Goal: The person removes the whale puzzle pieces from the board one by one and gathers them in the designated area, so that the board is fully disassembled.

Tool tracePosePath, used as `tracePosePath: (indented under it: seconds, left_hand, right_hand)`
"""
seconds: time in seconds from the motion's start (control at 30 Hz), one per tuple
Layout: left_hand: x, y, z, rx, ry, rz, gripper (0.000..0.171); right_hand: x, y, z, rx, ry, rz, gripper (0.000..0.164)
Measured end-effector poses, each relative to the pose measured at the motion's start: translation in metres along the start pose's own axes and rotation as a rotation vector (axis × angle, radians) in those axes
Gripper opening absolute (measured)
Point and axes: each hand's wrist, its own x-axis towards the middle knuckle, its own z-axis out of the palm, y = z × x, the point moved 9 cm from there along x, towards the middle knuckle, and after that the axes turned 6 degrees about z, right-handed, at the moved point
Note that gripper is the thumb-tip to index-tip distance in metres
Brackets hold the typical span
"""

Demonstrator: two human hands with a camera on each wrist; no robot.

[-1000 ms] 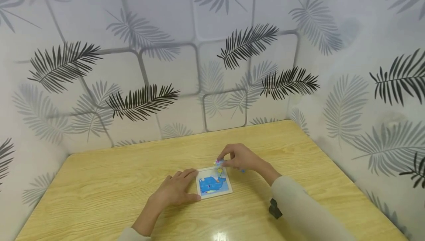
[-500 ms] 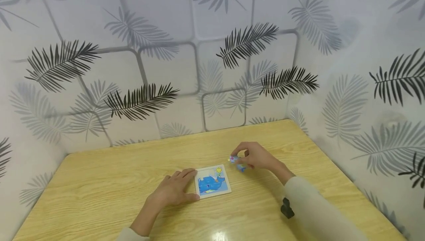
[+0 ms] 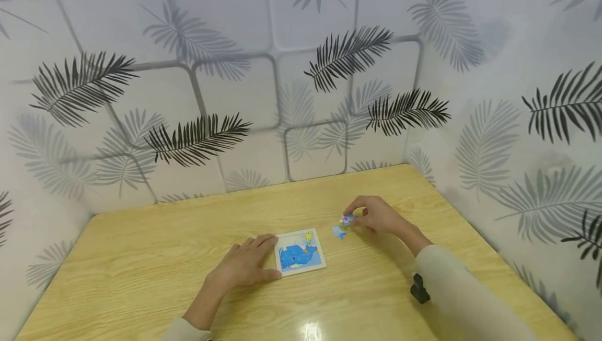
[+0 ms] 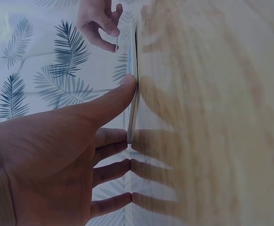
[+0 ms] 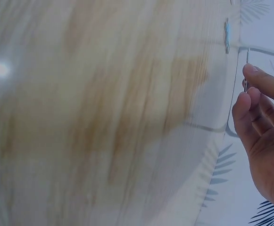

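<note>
Reaching along the left side of the whale-picture board [image 3: 297,253] with the left hand [image 3: 245,262], touched its rim with extended fingers and thumb, unclenched. Left the board flat on the wood-grain table [image 3: 263,307], near but apart from the loose blue pieces [image 3: 337,232] on its right, too small to count. Farther right, pinched another small piece [image 3: 347,219] between thumb and fingers of the right hand [image 3: 383,219], close to those loose ones. Had drawn it away from the board's far right corner within the last second, so probably left it outside the picture, unplaced.
</note>
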Motion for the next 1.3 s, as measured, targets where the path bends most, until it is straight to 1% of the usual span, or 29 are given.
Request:
tracePosePath:
  seconds: [0.3, 0.43, 0.57, 0.7, 0.87, 1.03, 1.1, 1.2, 1.3]
  left_hand:
    - [0.001, -0.001, 0.000, -0.018, 0.008, -0.012, 0.086]
    - [0.000, 0.000, 0.001, -0.016, 0.004, -0.012, 0.085]
    - [0.000, 0.001, 0.002, -0.014, 0.003, -0.007, 0.085]
    - [0.001, 0.001, 0.002, -0.006, -0.001, 0.006, 0.085]
    - [0.002, -0.001, 0.000, 0.003, 0.001, 0.000, 0.085]
    - [0.001, -0.001, -0.001, -0.016, 0.008, -0.002, 0.087]
    - [0.002, 0.000, -0.001, -0.017, 0.009, 0.006, 0.087]
    - [0.002, 0.000, 0.001, -0.010, 0.012, 0.013, 0.087]
    - [0.002, -0.001, 0.001, -0.008, 0.015, 0.015, 0.087]
  right_hand:
    - [-0.003, 0.014, -0.004, -0.063, -0.028, 0.030, 0.021]
    - [-0.005, 0.022, -0.002, -0.085, -0.041, 0.054, 0.021]
    - [-0.008, 0.027, 0.001, -0.063, -0.064, 0.088, 0.021]
    - [-0.010, 0.025, 0.000, -0.069, -0.072, 0.093, 0.020]
    - [-0.009, 0.018, -0.003, -0.099, -0.082, 0.057, 0.018]
    - [-0.006, 0.013, -0.003, -0.124, -0.092, 0.022, 0.019]
    - [-0.004, 0.011, -0.004, -0.142, -0.074, -0.003, 0.021]
    - [0.000, 0.002, -0.004, -0.186, -0.021, -0.080, 0.023]
    - [0.004, -0.011, -0.001, -0.208, 0.026, -0.157, 0.027]
